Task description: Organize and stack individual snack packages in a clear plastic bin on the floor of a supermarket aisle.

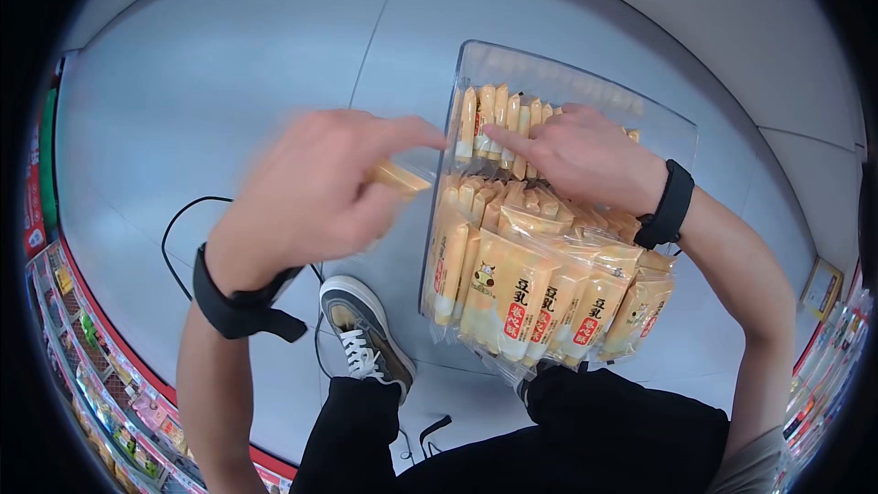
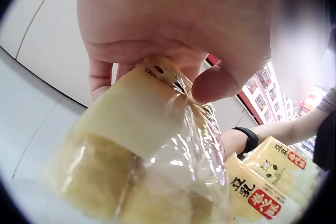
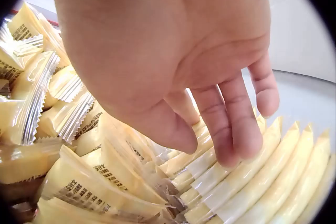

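Observation:
A clear plastic bin rests on the person's lap, packed with yellow wrapped snack sticks. My left hand pinches one yellow snack packet by its crimped end, just left of the bin's side wall. The left wrist view shows that packet close up under my thumb. My right hand lies over the sticks in the bin, its straight fingers touching the standing row. Larger yellow bags with red labels spill out at the bin's near end.
A pale tiled floor lies around. A black cable runs by a sneaker. Store shelves with goods stand at lower left and at the right edge.

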### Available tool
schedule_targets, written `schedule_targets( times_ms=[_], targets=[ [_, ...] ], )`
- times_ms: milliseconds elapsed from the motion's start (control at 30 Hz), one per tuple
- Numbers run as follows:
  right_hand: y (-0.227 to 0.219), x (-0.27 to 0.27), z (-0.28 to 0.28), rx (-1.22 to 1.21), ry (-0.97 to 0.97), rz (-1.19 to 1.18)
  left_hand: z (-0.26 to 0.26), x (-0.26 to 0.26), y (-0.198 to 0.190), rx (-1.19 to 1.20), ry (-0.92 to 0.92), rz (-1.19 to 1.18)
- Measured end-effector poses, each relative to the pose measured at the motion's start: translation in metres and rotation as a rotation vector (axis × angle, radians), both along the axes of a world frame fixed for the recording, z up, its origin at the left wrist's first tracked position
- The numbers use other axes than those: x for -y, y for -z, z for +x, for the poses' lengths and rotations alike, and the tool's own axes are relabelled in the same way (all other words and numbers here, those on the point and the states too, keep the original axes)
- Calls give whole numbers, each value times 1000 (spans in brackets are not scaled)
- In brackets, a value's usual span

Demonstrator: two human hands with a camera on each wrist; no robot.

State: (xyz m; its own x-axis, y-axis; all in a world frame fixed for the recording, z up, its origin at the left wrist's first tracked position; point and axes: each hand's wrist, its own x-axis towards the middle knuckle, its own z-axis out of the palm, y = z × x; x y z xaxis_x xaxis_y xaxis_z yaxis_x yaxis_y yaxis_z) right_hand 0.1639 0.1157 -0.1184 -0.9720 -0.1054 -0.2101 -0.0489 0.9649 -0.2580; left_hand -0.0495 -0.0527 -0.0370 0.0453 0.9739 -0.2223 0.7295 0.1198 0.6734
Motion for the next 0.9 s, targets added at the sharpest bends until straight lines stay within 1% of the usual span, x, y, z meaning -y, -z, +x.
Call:
schedule_targets(
  times_ms=[33, 133, 233, 367, 433, 533, 633, 667, 733, 767, 900],
  targets=[
    [-22, -19, -7, 11, -2, -14, -3, -17, -16, -40, 53, 75],
    [-24, -22, 1, 14, 8, -12, 3, -17, -2, -116, 71, 42],
    [-24, -23, 6, 27, 25, 6, 1, -17, -2, -15, 4, -53],
    [-25, -26, 5, 40, 23, 29, 4, -20, -4, 3, -8, -95],
    [-26, -28, 7, 45, 32, 3, 3, -22, -4, 8, -15, -138],
    [-28, -28, 13, 48, 48, 17, 2, -22, -1, -43, 9, -101],
    [-29, -26, 17, 77, 54, 47, 3, -24, -5, 40, -45, -194],
    [-29, -26, 19, 91, 57, 56, 4, -23, -4, 57, -56, -194],
    [-29, -29, 19, 47, 44, 57, 5, -23, -4, 86, -77, -194],
    [-28, -29, 18, 25, 37, 56, 6, -24, -4, 83, -73, -202],
    [-28, -26, 11, 104, 34, 50, 7, -27, -4, 65, -63, -220]
  ],
)
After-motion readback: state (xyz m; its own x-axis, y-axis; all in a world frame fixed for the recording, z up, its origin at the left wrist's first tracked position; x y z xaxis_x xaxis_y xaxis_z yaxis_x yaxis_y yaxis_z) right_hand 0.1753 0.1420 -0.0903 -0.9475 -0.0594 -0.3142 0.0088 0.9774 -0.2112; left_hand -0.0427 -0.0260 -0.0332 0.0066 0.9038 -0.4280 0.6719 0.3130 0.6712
